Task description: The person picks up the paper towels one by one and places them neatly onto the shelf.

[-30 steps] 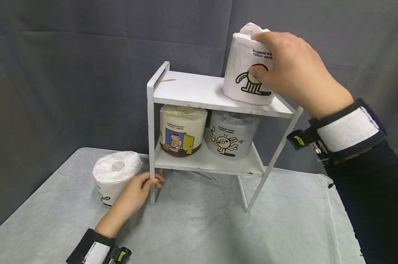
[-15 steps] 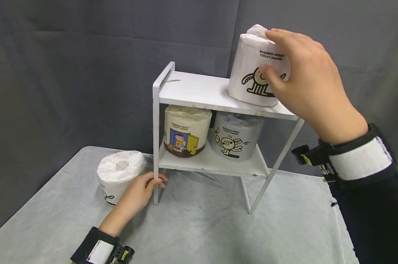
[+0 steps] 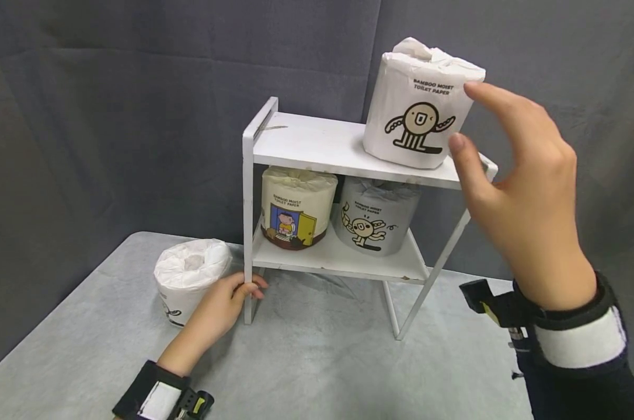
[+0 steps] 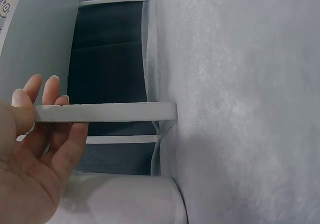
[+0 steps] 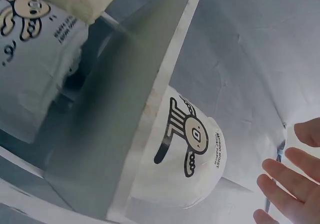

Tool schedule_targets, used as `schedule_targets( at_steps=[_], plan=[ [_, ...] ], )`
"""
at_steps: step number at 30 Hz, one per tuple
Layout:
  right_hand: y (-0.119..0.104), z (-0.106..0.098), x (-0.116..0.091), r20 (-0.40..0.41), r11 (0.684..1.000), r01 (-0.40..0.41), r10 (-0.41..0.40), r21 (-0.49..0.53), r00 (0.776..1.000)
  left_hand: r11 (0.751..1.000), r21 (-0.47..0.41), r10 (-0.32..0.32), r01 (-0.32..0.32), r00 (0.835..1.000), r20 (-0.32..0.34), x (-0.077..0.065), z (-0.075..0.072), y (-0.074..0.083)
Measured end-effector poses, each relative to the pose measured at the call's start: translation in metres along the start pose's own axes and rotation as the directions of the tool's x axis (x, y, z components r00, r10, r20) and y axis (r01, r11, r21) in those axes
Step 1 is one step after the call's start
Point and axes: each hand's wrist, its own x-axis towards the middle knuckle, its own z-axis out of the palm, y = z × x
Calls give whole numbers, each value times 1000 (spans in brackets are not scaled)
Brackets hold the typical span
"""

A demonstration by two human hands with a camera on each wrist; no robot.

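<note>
A white roll of toilet paper [image 3: 419, 116] with a cartoon figure stands on the right end of the top board of a small white shelf rack [image 3: 317, 140]. My right hand [image 3: 527, 192] is just right of this roll, thumb and fingers spread, holding nothing; in the right wrist view its fingers [image 5: 290, 179] are apart from the roll. Low at the rack's left side, my left hand [image 3: 222, 303] grips the front leg [image 4: 105, 112], its fingers wrapped behind the bar. Another white toilet roll [image 3: 185, 274] stands on the table beside that hand, partly hidden by it.
On the lower board, a cream toilet roll [image 3: 298, 204] stands left of a grey toilet roll [image 3: 377, 216]. A pale cloth covers the table [image 3: 317, 361], and a dark grey curtain [image 3: 138, 116] hangs behind the rack.
My right hand has let go of the white roll on the top board and moved away to the right and down. The left hand keeps its grip on the rack's leg.
</note>
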Motion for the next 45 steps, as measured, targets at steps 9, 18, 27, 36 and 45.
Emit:
schedule_targets(
  at_steps=[9, 18, 27, 36, 45],
  plan=[
    [-6, -1, -33, -77, 993, -108, 111, 40, 991, 1000, -9, -5, 5, 1000, -1, 0, 0, 3],
    [-5, 6, -56, -113, 980, -177, 187, 88, 976, 1000, -11, -18, 18, 1000, 2, -1, 1, 3],
    [-5, 9, -69, -163, 970, -202, 223, 136, 961, 1000, -12, 1, -1, 1000, -6, 0, 1, 1],
    [-2, 13, -86, -196, 962, -221, 251, 159, 948, 1000, -7, -12, 11, 1000, -5, -1, -1, 2],
    [4, 16, -109, -163, 963, -234, 255, 137, 953, 1000, -12, 5, -5, 1000, -6, 0, 0, 1]
  ],
)
